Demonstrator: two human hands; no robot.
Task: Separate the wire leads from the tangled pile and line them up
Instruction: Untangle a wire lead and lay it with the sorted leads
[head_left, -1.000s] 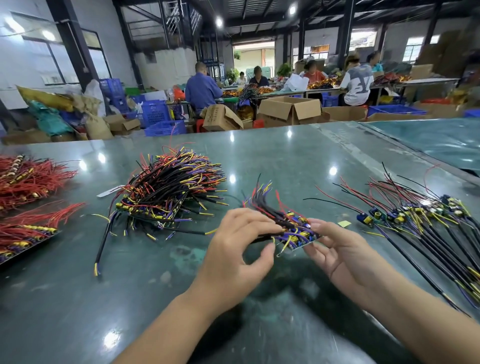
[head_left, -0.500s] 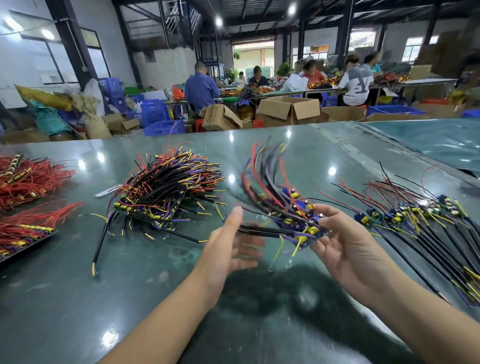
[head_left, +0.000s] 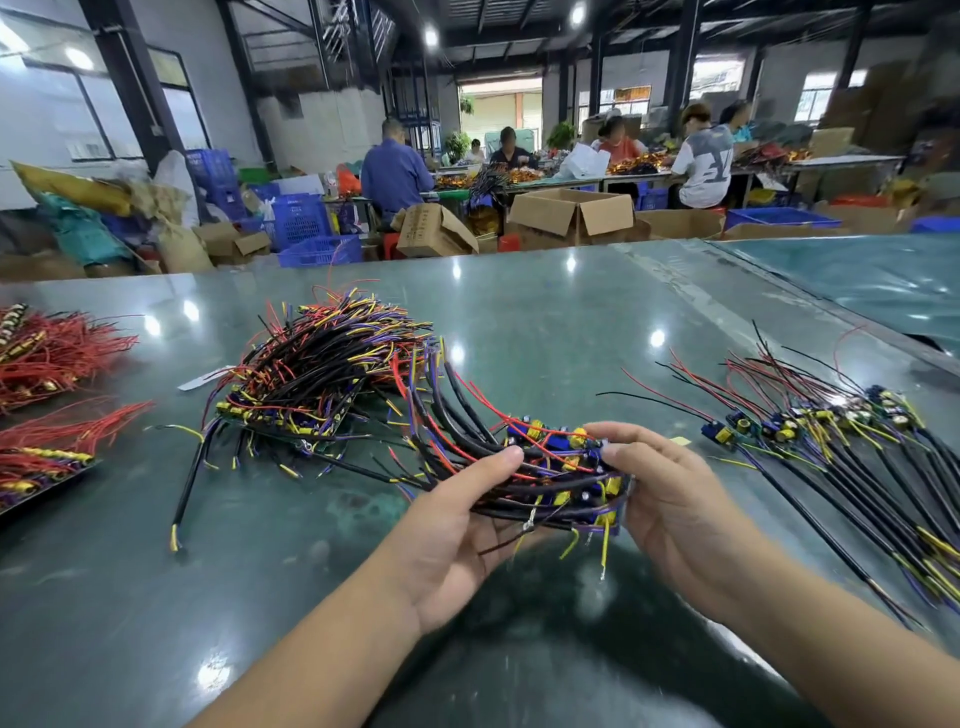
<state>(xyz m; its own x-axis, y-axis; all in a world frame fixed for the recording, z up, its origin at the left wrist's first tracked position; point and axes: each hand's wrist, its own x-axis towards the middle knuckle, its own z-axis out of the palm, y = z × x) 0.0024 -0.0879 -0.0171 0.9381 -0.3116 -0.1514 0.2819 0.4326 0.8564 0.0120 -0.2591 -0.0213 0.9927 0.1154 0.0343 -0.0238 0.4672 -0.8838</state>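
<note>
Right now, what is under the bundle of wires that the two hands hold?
The bundle is held above the green table; under it show the left hand's palm and a dark shadow. The table spot behind the palm is covered.

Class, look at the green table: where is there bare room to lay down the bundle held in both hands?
Bare table lies between the tangled pile and the lined-up leads, and nearest the person, left of the left hand. The far left is crowded with red wire bundles.

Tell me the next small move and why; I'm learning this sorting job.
Probably carry the bundle, held by left hand and right hand, rightward and lay it beside the lined-up row, since its leads already fan one way.
</note>
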